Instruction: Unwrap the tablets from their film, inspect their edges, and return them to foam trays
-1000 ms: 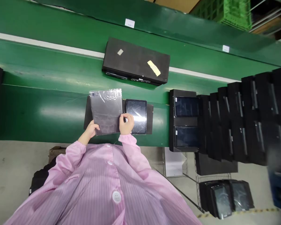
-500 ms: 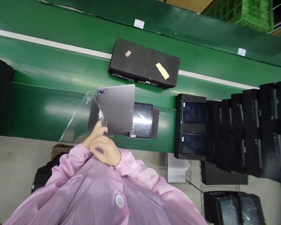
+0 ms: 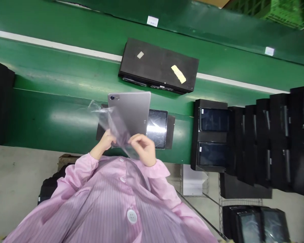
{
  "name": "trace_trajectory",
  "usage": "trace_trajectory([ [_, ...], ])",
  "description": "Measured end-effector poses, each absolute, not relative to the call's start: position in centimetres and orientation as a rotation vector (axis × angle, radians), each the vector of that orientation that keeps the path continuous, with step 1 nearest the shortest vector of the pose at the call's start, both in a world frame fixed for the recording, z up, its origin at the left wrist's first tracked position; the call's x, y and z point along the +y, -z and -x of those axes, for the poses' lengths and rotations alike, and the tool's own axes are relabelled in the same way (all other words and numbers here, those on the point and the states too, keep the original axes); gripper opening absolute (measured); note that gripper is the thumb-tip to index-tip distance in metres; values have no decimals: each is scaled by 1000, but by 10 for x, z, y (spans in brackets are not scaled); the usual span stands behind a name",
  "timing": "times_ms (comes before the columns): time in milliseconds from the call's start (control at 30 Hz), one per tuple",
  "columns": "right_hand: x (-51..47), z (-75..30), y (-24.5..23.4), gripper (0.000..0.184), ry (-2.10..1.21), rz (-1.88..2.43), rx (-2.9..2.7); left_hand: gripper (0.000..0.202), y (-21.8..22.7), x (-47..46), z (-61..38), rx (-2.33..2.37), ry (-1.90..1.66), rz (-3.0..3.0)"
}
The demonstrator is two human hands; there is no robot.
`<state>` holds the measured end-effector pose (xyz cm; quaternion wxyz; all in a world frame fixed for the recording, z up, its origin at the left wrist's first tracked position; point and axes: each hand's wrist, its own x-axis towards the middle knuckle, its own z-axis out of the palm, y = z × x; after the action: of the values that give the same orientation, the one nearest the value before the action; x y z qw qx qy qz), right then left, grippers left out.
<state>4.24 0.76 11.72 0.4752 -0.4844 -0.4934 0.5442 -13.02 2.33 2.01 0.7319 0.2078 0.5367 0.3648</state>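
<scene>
My left hand point(image 3: 104, 142) grips the lower left corner of a grey tablet point(image 3: 135, 109), held up with its back and camera lens facing me. My right hand point(image 3: 145, 148) is pinched shut on a clear plastic film point(image 3: 108, 118) that hangs loose across the tablet's left side. Under the tablet a black foam tray point(image 3: 171, 131) lies on the green belt point(image 3: 53, 114). In that tray a second tablet point(image 3: 157, 130) lies screen up with glossy film on it.
A long black tray point(image 3: 159, 65) with a yellow tape strip lies further up the belt. Stacks of black trays point(image 3: 268, 135) holding tablets stand to the right, the nearest point(image 3: 212, 135) showing two screens. More trays point(image 3: 255, 222) sit on a wire rack at lower right.
The tablet was lifted off the tray, and the film that covered its back has come away. My right hand dropped toward my chest, then came back up holding the loose film.
</scene>
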Motion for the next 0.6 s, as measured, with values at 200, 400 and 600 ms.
trace_trajectory([
  [200,23,-101,-86,15,-1057,1602,-879,26,-36,25,129,1162,-829,-438],
  [400,15,-99,-70,42,-1131,1669,-835,22,-39,21,132,1155,-789,-470],
  [600,15,-84,-70,44,-1203,1567,-952,19,-43,17,134,1144,-759,-528],
])
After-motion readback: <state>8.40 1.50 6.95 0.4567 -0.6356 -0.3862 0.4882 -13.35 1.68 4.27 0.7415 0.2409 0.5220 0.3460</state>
